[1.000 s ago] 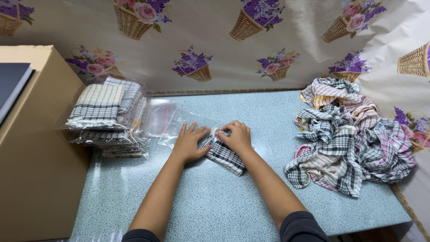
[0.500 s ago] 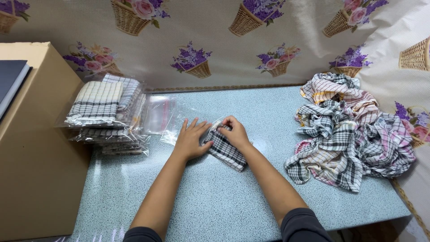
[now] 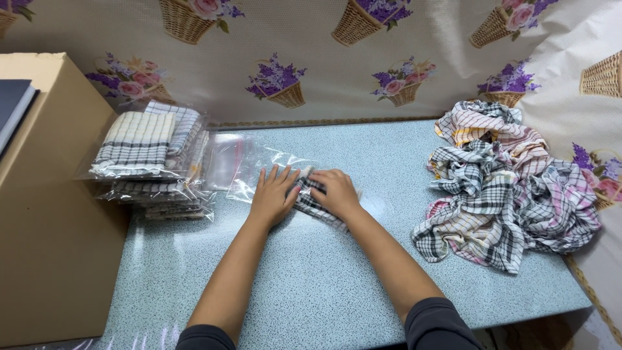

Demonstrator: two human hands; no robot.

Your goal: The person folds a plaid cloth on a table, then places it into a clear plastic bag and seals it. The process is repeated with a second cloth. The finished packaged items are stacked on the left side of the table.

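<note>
A small folded black-and-white checked cloth (image 3: 312, 206) lies on the speckled blue-grey table (image 3: 311, 285). My right hand (image 3: 337, 192) grips it from above, at the mouth of a clear plastic bag (image 3: 259, 162). My left hand (image 3: 273, 194) lies flat, fingers spread, pressing down on the bag's near edge and touching the cloth's left side. Part of the cloth is hidden under both hands.
A stack of bagged folded cloths (image 3: 152, 162) stands at the left, against a brown cardboard box (image 3: 45, 214). A loose heap of checked cloths (image 3: 499, 188) fills the right side. A floral sheet (image 3: 337, 58) hangs behind the table.
Both hands stay on the folded cloth. The left hand has flattened onto the plastic bag, and the cloth has shifted slightly toward the bag's opening.
</note>
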